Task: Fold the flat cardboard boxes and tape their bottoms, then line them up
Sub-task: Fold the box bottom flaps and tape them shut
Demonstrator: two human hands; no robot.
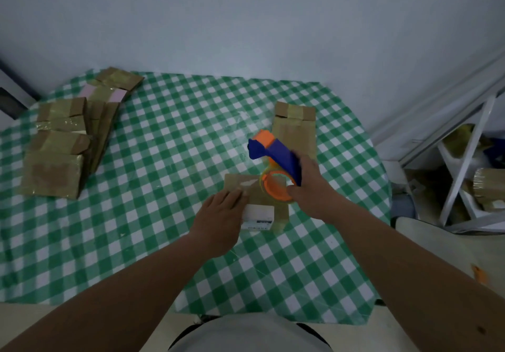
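Note:
A small folded cardboard box [276, 201] with a white label stands on the checked table in front of me. My left hand [221, 216] lies on its left side, fingers straight and pressing it down. My right hand [310, 187] grips the handle of a blue and orange tape dispenser [276, 160], whose orange tape roll sits over the box's right top. A strip of clear tape shows on the box's top by my left fingertips.
A flat taped box [296, 130] lies behind the dispenser. Several taped boxes [62, 144] are piled at the table's left back. The green-white checked tablecloth [169, 160] covers the table. A white frame and clutter [464, 176] stand at the right. A wall runs behind.

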